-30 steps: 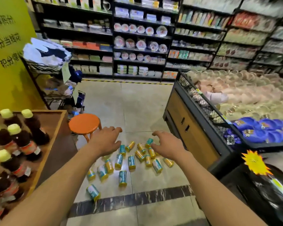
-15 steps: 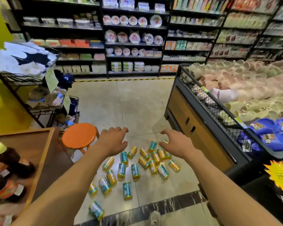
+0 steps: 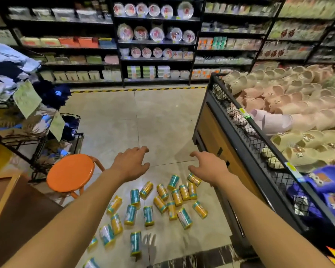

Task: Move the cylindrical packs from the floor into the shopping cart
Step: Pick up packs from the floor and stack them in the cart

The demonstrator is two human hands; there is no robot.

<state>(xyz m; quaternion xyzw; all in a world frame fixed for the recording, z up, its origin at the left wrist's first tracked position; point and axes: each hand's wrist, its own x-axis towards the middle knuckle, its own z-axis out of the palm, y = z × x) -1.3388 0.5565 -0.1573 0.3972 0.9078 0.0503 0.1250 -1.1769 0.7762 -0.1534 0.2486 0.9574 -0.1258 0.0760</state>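
Note:
Several small cylindrical packs (image 3: 149,216), teal and yellow, lie scattered on their sides on the tiled floor (image 3: 162,128) below my arms. My left hand (image 3: 132,163) and my right hand (image 3: 208,165) are both stretched forward above the far edge of the pile. Their fingers are loosely curled and hold nothing. No shopping cart is in view.
An orange round stool (image 3: 71,172) stands left of the packs. A black wire rack of clothes (image 3: 46,132) is behind it. A wood-and-mesh bin of slippers (image 3: 240,136) lines the right side. Shelves of plates (image 3: 155,35) fill the back wall. A wooden counter edge (image 3: 2,200) is at lower left.
The view has moved forward and tilted down, so the packs sit lower and closer. The bottles on the left counter have left the view. Both hands stay outstretched and empty.

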